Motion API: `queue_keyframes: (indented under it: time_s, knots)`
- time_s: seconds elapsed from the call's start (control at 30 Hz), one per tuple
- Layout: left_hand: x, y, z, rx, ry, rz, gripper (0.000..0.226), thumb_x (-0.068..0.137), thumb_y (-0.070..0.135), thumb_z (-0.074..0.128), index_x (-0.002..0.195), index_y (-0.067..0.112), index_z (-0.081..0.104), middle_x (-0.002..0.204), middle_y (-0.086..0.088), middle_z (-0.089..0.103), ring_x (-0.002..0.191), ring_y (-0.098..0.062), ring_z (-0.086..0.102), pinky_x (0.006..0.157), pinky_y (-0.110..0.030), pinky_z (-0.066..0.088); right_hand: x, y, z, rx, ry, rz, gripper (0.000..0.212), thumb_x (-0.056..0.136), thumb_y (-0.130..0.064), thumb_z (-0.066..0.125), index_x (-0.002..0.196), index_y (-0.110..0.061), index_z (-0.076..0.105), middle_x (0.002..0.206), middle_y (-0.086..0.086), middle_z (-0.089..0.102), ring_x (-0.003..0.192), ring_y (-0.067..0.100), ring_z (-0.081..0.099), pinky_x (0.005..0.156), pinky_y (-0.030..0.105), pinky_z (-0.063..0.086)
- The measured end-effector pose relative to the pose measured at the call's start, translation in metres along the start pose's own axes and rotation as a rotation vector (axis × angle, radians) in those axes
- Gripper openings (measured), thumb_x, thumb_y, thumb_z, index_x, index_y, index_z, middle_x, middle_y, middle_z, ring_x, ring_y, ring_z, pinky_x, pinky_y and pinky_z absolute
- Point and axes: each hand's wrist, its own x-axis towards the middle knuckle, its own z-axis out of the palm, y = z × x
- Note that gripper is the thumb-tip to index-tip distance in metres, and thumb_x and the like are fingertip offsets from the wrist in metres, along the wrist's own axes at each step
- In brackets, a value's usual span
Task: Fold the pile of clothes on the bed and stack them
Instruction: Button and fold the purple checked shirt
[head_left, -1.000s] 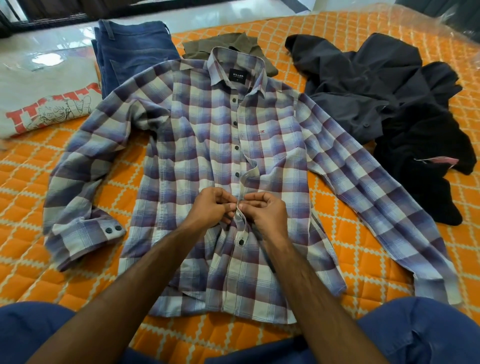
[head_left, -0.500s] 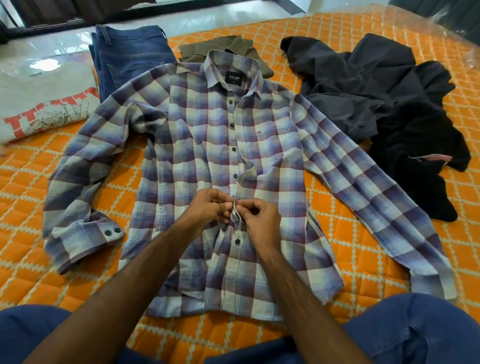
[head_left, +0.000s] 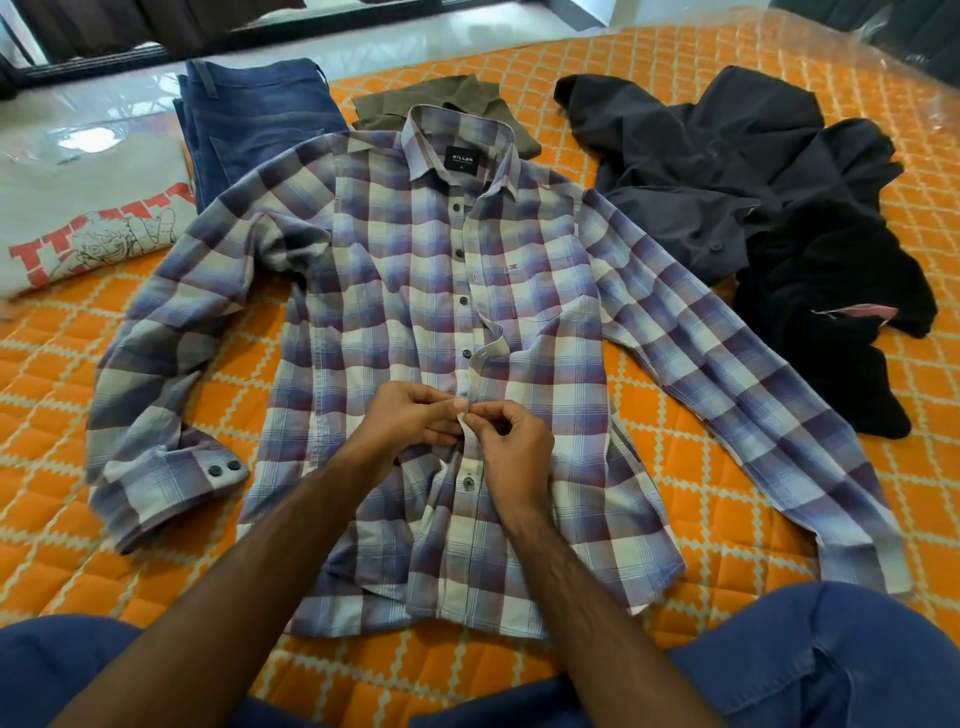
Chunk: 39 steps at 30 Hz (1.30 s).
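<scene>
Head view looks down on a checked shirt (head_left: 415, 322) spread face up on the orange bed (head_left: 675, 467), collar at the far end and sleeves out to left and right. Both hands meet over its button strip just near of the middle: the left hand (head_left: 410, 418) and the right hand (head_left: 511, 452) each pinch the shirt's front edges between thumb and fingertips. Folded jeans (head_left: 254, 119) lie far left, dark clothes (head_left: 753, 208) far right.
</scene>
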Motion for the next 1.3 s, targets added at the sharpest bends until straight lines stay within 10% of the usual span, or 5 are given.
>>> queue_keyframes:
  time_s: [0.73,0.9,1.1,1.3]
  knots:
    - [0.008,-0.014,0.009,0.024,0.135,0.049,0.026,0.092,0.000,0.069,0.106,0.014,0.052,0.090,-0.012,0.068,0.068,-0.017,0.066,0.056,-0.028,0.057,0.008,-0.004,-0.008,0.005,-0.112,0.067,0.008,0.088,-0.011,0.078,0.093,-0.017,0.075,0.085,-0.009,0.074,0.081,0.000,0.069,0.072,0.012,0.055]
    - [0.015,0.004,0.002,0.378,0.087,0.192,0.008,0.105,0.015,0.051,0.112,0.017,0.054,0.088,-0.009,0.070,0.067,-0.018,0.069,0.054,-0.026,0.056,0.030,-0.013,-0.025,0.118,-0.177,0.140,0.010,0.101,-0.008,0.058,0.102,-0.015,0.065,0.091,0.005,0.073,0.078,0.017,0.073,0.070,0.029,0.062]
    - [0.049,0.026,-0.011,0.869,0.146,0.567,0.025,0.103,0.013,0.051,0.125,0.021,0.060,0.126,0.003,0.053,0.098,-0.009,0.058,0.087,-0.025,0.054,0.090,-0.049,-0.019,-0.299,-0.093,-0.032,0.023,0.097,-0.036,0.067,0.106,-0.019,0.057,0.092,-0.006,0.062,0.081,0.007,0.062,0.069,0.019,0.052]
    - [0.074,0.018,-0.011,0.949,0.146,0.582,0.018,0.101,0.021,0.058,0.117,0.024,0.064,0.116,0.006,0.054,0.097,-0.008,0.055,0.087,-0.030,0.054,0.098,-0.046,0.002,-0.694,-0.206,0.034,0.039,0.091,-0.058,0.065,0.089,-0.020,0.067,0.073,-0.004,0.064,0.067,0.014,0.062,0.054,0.024,0.040]
